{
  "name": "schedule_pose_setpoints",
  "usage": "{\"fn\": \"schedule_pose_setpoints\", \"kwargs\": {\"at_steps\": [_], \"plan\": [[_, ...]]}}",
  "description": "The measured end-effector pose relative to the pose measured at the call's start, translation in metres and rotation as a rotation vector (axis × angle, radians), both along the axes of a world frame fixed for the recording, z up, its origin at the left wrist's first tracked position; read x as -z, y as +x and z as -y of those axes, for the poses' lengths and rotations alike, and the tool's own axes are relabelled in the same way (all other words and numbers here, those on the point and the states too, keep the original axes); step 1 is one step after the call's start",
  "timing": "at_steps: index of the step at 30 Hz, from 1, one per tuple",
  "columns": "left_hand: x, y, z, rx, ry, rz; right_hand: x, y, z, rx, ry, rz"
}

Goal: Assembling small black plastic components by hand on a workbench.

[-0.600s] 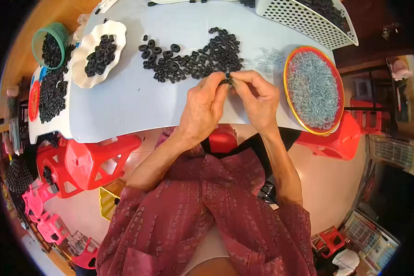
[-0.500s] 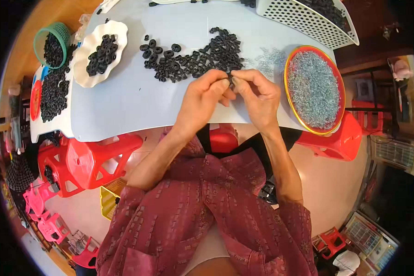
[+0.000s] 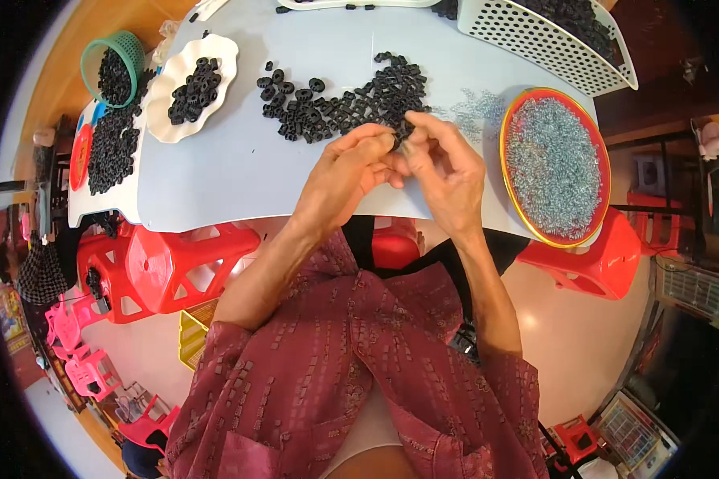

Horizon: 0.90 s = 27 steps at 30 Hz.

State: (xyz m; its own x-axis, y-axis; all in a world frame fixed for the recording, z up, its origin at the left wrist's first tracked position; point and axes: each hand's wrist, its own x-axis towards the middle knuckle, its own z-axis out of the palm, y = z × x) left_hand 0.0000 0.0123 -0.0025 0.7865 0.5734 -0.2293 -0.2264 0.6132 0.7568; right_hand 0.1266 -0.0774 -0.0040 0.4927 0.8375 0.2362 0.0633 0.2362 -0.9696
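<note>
Over the table's near edge my two hands meet fingertip to fingertip. My left hand [image 3: 337,177] is closed, pinching a small black plastic part [image 3: 398,142] between thumb and forefinger. Against it, my right hand [image 3: 451,176] is closed too, thumb and forefinger bent together; its fingertips are slightly blurred, hiding what lies between them. Just beyond the hands spreads a pile of small black plastic parts [image 3: 387,86], with rounder black parts [image 3: 295,97] at its left end. Small shiny, clear-looking pieces [image 3: 475,112] lie loose right of the pile.
A round red tray with a gold rim [image 3: 506,180], heaped with shiny pieces, stands right. Behind it is a white perforated basket [image 3: 527,48] of black parts. Left are a white scalloped dish [image 3: 161,116] and a tipped green basket [image 3: 138,57]. Red stools [image 3: 168,267] stand below the table [image 3: 216,180].
The whole view has shifted slightly. My right fingers have moved a little around the part, their tips now blurred. My left hand keeps its pinch, and both hands stay together.
</note>
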Motion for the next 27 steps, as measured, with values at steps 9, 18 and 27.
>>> {"fn": "schedule_pose_setpoints", "kwargs": {"at_steps": [9,18,27], "plan": [[-0.011,0.005,-0.005,0.047,0.044,-0.168,0.0,-0.007,-0.003,0.141,-0.051,0.419],[-0.02,-0.002,-0.01,0.194,0.112,-0.311,0.0,-0.003,0.002,0.084,-0.075,0.356],[-0.028,0.003,0.002,0.046,0.004,-0.449,0.001,-0.002,-0.003,0.08,-0.069,0.332]]}}
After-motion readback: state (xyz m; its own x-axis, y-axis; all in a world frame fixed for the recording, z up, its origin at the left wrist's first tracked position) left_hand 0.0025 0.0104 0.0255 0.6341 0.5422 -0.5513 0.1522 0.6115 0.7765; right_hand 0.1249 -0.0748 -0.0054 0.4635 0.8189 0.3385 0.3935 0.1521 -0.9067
